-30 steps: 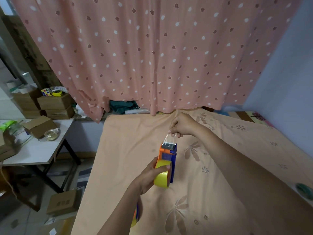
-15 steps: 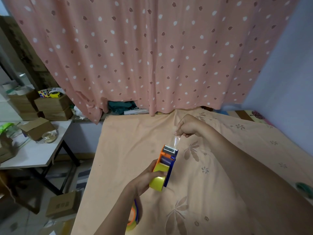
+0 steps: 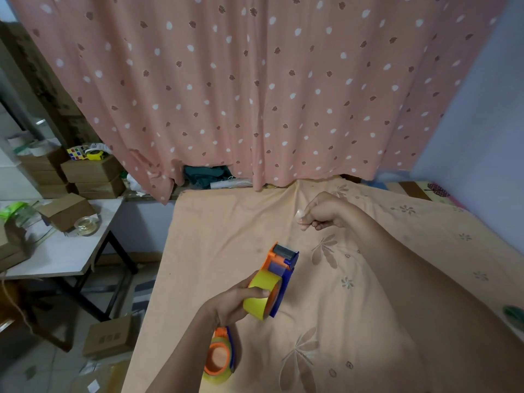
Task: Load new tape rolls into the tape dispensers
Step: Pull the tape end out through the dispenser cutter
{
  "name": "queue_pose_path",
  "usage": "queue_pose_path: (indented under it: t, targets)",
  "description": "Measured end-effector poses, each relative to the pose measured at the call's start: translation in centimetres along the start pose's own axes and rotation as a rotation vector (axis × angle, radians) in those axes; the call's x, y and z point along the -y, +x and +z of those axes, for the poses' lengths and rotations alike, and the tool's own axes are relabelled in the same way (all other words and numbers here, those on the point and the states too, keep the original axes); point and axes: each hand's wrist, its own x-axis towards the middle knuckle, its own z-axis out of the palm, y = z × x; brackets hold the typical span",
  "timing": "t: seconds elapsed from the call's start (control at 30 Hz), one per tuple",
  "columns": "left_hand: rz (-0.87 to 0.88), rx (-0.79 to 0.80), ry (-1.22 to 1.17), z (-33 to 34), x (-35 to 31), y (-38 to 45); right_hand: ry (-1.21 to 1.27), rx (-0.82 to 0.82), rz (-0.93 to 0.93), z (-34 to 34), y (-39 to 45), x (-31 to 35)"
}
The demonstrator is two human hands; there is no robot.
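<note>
Left hand point(image 3: 232, 303) wraps the yellow tape roll point(image 3: 262, 295) seated in the orange-and-blue dispenser point(image 3: 280, 268), held above the bed sheet point(image 3: 226, 222). Right hand point(image 3: 323, 211) apart, beyond it — fingers curled shut, pinching a small pale scrap point(image 3: 299, 214). Second dispenser point(image 3: 219, 355) lies on the sheet under the left forearm.

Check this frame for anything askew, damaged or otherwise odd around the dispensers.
Nothing looks damaged. The left hand holds the loaded tape dispenser above the bedsheet. The right hand pinches a small torn-off tape piece well clear of it. A second dispenser lies near the sheet's edge.
</note>
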Motion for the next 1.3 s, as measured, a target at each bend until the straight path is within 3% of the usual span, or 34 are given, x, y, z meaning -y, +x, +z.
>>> queue_pose_path:
  t: [0.8, 0.93, 1.13, 1.3]
  targets:
    - [-0.054, 0.065, 0.009, -1.7, 0.4, -0.9, 0.029, 0.003, 0.016, 0.5, 1.9, -0.9]
    - [0.021, 0.067, -0.159, -2.5, 1.2, -0.9, 0.131, 0.054, -0.046, 0.3, 1.7, -0.8]
    - [0.130, 0.052, -0.469, -4.0, 2.3, -0.7, 0.408, 0.289, -0.180, 0.5, 1.6, -1.7]
    - [0.136, 0.035, -0.492, -4.2, 2.3, -0.7, 0.449, 0.256, -0.197, 1.0, 1.4, -2.8]
